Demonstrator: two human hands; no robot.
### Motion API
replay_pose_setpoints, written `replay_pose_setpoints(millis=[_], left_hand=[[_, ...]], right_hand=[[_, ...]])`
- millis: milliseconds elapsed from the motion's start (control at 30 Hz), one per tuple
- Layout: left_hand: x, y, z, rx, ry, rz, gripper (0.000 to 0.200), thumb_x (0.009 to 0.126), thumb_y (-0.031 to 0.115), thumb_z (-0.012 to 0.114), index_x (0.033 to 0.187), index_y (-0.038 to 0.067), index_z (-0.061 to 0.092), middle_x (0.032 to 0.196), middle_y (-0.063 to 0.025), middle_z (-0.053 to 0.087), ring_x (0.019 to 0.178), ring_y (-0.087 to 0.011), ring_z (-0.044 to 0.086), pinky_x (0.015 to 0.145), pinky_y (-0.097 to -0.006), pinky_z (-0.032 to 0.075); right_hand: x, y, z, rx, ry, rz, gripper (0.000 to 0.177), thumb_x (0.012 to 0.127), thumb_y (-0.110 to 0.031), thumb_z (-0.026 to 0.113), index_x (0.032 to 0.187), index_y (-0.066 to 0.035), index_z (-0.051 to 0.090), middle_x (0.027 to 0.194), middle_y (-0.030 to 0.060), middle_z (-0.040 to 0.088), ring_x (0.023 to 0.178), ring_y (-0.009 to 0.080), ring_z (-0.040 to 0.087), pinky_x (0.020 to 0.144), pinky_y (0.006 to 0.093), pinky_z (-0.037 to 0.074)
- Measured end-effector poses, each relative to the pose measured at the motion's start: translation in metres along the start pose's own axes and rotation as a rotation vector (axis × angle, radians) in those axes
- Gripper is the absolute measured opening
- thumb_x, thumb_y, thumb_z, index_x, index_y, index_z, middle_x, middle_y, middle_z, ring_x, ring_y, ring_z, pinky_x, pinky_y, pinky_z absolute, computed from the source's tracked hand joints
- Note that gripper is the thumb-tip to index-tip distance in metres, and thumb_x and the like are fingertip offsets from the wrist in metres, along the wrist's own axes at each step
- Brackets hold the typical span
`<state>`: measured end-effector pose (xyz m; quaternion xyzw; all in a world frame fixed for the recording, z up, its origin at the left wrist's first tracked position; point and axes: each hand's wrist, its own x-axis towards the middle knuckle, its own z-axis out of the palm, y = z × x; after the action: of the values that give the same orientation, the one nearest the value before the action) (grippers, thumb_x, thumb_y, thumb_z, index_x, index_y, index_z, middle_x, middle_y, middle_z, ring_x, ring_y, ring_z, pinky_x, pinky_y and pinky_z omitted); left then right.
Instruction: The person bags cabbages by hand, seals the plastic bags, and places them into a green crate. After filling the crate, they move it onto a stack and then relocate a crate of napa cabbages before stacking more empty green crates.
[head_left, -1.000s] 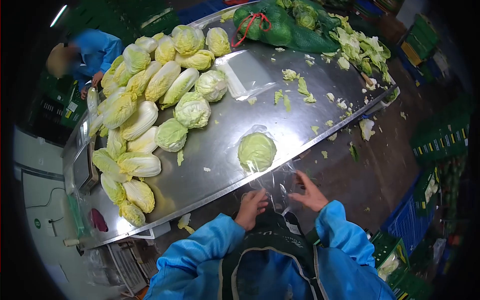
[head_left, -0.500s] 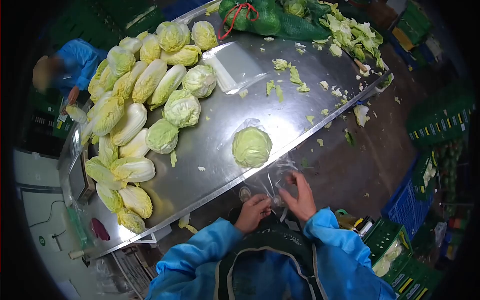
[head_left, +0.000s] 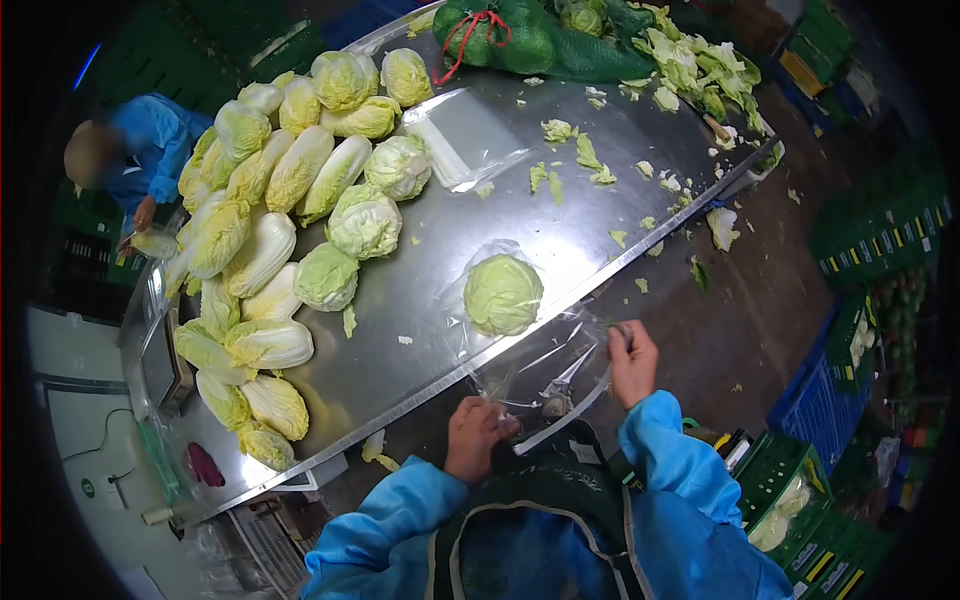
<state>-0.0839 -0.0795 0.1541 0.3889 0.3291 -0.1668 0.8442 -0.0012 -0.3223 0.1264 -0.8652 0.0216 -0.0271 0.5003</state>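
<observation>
A round green cabbage [head_left: 503, 295] sits near the front edge of the metal table, with clear plastic film under and around it. From there the clear plastic bag [head_left: 545, 365] stretches over the edge towards my body. My left hand [head_left: 476, 440] is closed on the bag's left side, and my right hand [head_left: 632, 366] pinches its right side. Between them the bag's near edge is pulled wide. Both hands are in front of the table edge, apart from the cabbage.
Many napa cabbages [head_left: 265, 255] and several round cabbages [head_left: 364, 222] cover the table's left side. Behind lie a stack of clear bags [head_left: 465, 140], a green net sack [head_left: 545, 42] and leaf scraps [head_left: 700, 65]. A co-worker [head_left: 160, 140] stands at far left. Crates [head_left: 785, 500] stand at right.
My hands have moved apart, the right one up and to the right, the left slightly left and down. The bag's edge between them has spread. The cabbage has stayed in place.
</observation>
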Motion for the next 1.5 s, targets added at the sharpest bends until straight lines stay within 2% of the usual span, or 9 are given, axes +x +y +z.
replay_pose_setpoints(millis=[33,267,500,600,633,800,1000,1200,1500], left_hand=[[-0.004,0.006,-0.001,0.024,0.042,0.036,0.009,0.085,0.012,0.048,0.092,0.007,0.047,0.086,-0.0095,0.056,0.078,-0.0225,0.058,0.07,-0.0399,0.049],[-0.008,0.015,-0.001,0.219,0.005,-0.234,0.016,0.087,0.023,0.055,0.092,0.009,0.051,0.08,-0.0051,0.057,0.073,-0.017,0.057,0.066,-0.0318,0.046],[-0.005,0.021,-0.015,0.065,-0.176,-0.159,0.012,0.088,0.019,0.055,0.092,0.008,0.054,0.078,-0.002,0.054,0.07,-0.0134,0.054,0.067,-0.0288,0.047],[-0.019,0.054,0.008,0.033,-0.103,-0.362,0.01,0.087,0.018,0.055,0.084,0.008,0.054,0.072,0.0003,0.052,0.066,-0.0108,0.051,0.065,-0.0247,0.045],[-0.015,0.055,0.004,0.038,-0.109,-0.371,0.01,0.087,0.018,0.055,0.084,0.008,0.054,0.072,0.0003,0.052,0.066,-0.0108,0.051,0.065,-0.0247,0.045],[-0.001,0.069,-0.019,0.515,-0.354,-0.416,0.006,0.083,0.01,0.058,0.081,0.006,0.054,0.076,0.0001,0.049,0.068,-0.0114,0.05,0.065,-0.0234,0.044],[0.044,0.183,0.041,0.225,-0.208,-0.16,0.018,0.089,0.02,0.049,0.078,0.006,0.051,0.068,-0.0031,0.051,0.067,-0.0166,0.056,0.062,-0.0342,0.05],[0.091,0.269,0.093,0.062,-0.513,0.008,0.019,0.091,0.021,0.048,0.079,0.007,0.051,0.065,-0.0016,0.051,0.06,-0.0134,0.052,0.063,-0.0329,0.049],[0.058,0.22,0.044,0.259,-0.305,0.051,0.017,0.089,0.02,0.053,0.081,0.005,0.051,0.065,-0.0014,0.05,0.056,-0.0123,0.052,0.057,-0.0278,0.049]], right_hand=[[0.002,-0.001,-0.004,0.254,0.0,0.273,0.045,0.073,-0.006,0.059,0.116,-0.004,0.044,0.092,0.0131,0.054,0.067,0.0219,0.053,0.06,0.032,0.043],[0.005,-0.07,0.0,-0.166,0.107,-0.145,0.031,0.072,-0.003,0.059,0.101,-0.001,0.052,0.088,0.0151,0.056,0.072,0.0233,0.056,0.063,0.0305,0.045],[0.005,-0.07,-0.012,-0.097,0.023,0.165,0.021,0.073,-0.008,0.062,0.091,0.0,0.054,0.081,0.0137,0.057,0.074,0.028,0.058,0.067,0.0371,0.045],[0.002,-0.081,0.007,-0.128,0.159,0.015,0.017,0.076,-0.005,0.059,0.091,0.001,0.054,0.078,0.0095,0.058,0.068,0.0193,0.056,0.063,0.0314,0.045],[-0.001,-0.088,0.012,-0.158,0.12,0.009,0.024,0.075,-0.008,0.061,0.096,-0.002,0.051,0.081,0.0166,0.056,0.071,0.033,0.058,0.06,0.0387,0.045],[0.003,-0.06,0.001,-0.255,0.153,0.115,0.016,0.075,-0.01,0.063,0.081,-0.002,0.051,0.07,0.0205,0.055,0.065,0.0369,0.056,0.056,0.0388,0.043],[0.077,-0.083,-0.017,-0.142,0.069,0.06,0.02,0.075,-0.01,0.063,0.067,0.003,0.05,0.053,0.0145,0.047,0.048,0.0176,0.041,0.047,0.0329,0.036],[0.161,-0.147,-0.031,-0.188,0.109,-0.098,0.019,0.075,-0.01,0.063,0.066,0.004,0.053,0.054,0.0055,0.048,0.053,0.0102,0.043,0.049,0.0304,0.036],[0.092,-0.111,-0.017,0.094,0.083,0.152,0.013,0.076,-0.006,0.062,0.068,0.0,0.054,0.059,0.0014,0.051,0.055,0.0067,0.042,0.047,0.026,0.035]])
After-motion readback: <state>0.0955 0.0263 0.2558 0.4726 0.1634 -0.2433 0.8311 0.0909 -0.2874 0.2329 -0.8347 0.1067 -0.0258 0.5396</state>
